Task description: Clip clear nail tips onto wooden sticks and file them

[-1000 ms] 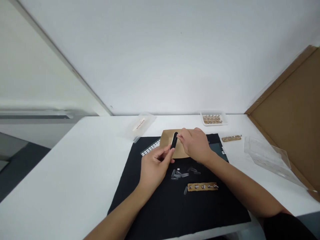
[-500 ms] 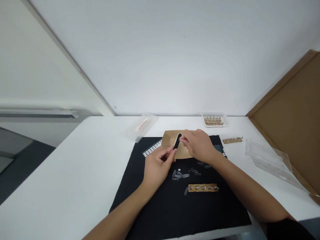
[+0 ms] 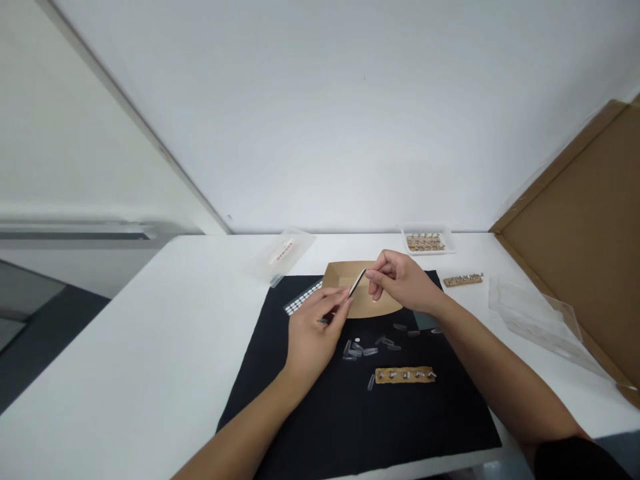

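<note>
White surface [image 3: 150, 347], black mat [image 3: 310, 413] laid on it in front of the person. Far left of the clutter: clear plastic bag with a label [image 3: 284, 253], lying flat just off the mat's back-left corner. Next to it, on the mat corner, a sheet of white dots [image 3: 301, 300], partly hidden behind the left hand.

Left hand [image 3: 313, 333]: grip pinching the near end of a nail file [image 3: 354, 288], thin, slanted up to the right, seen almost edge-on. File hangs above the brown paper piece [image 3: 345, 277] that lies across the mat's back edge; it blocks a strip of that paper.

Right hand [image 3: 403, 283]: fingertips pressed together at the file's far tip. Something small may be pinched there, too small to tell. This hand covers the right part of the brown paper.

Below the hands, on the mat: loose clear nail tips [image 3: 363, 348] scattered between the wrists, one lone tip beside the left end of a brown strip carrying small pieces [image 3: 404, 375]. Right forearm runs just past the strip's right end, apart from it.

Further right, off the mat: small white tray [image 3: 447, 241] with rows of the same pieces by the wall, another loaded strip [image 3: 463, 280] near it, then a clear plastic lid [image 3: 537, 313] and a cardboard panel [image 3: 585, 233] leaning at the surface's right edge.
</note>
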{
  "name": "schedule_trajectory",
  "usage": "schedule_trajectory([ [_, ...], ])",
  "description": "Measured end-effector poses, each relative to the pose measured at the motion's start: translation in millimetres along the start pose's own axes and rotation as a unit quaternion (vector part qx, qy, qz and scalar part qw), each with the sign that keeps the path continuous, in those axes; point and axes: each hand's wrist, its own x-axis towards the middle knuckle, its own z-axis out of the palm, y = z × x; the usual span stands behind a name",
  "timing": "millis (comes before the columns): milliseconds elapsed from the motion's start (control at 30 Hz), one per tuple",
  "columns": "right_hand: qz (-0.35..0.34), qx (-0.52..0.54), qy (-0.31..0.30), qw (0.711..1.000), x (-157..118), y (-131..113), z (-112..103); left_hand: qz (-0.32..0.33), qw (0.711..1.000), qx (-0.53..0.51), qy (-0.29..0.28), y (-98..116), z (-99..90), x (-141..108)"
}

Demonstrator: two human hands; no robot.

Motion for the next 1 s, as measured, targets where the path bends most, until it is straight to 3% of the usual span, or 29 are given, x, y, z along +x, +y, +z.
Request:
schedule_trajectory([
  [367,-0.050,-0.116,0.098,0.987,-1.1,3.3,17.9,-0.005,0.999,0.036,-0.015,-5.2,-2.4,-1.5],
  [600,-0.087,-0.218,0.083,0.968,-2.8,2.9,17.3,0.088,0.989,0.121,0.008,-6.6,-0.6,-2.5],
  [767,-0.089,-0.215,0.068,0.970,-5.3,4.6,23.7,0.132,0.977,0.169,0.020,-2.3,-2.6,-2.7],
  [1000,-0.100,-0.184,0.142,0.968,-0.6,10.8,37.7,0.090,0.987,0.133,0.021,0.5,-6.7,0.9],
])
